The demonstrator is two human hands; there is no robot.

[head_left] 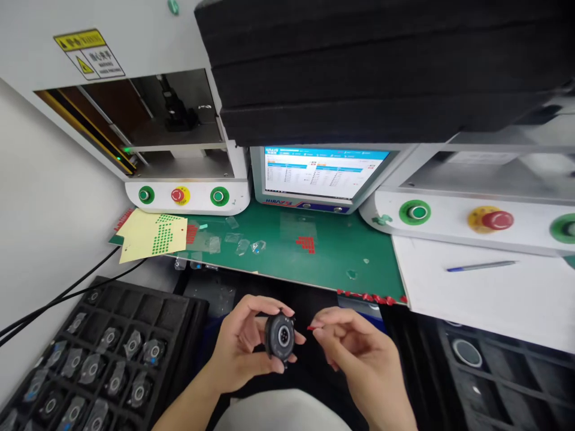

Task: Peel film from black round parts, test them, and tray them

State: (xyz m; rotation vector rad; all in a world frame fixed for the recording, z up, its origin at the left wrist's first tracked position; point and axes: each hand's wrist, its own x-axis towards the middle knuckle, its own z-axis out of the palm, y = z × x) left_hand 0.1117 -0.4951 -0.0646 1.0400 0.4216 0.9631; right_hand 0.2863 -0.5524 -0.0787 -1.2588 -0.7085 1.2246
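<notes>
In my left hand (245, 341) is a round black smartwatch body (281, 338), gripped by its edges between thumb and fingers. Its back, with a ringed sensor in the middle, faces the camera. Just to the right, my right hand (354, 356) pinches a small red sticker (311, 328) between thumb and forefinger. The sticker is a short way from the watch and does not touch it. Both hands are in front of the green bench edge, above the lap.
A black foam tray (130, 305) with several film-wrapped watch bodies is at left, another tray (494, 374) at right. On the green mat (269, 263) lie sticker sheets (155, 236) and film scraps. Behind stand a monitor (323, 173) and button panels (188, 197). A pen (480, 266) lies on paper.
</notes>
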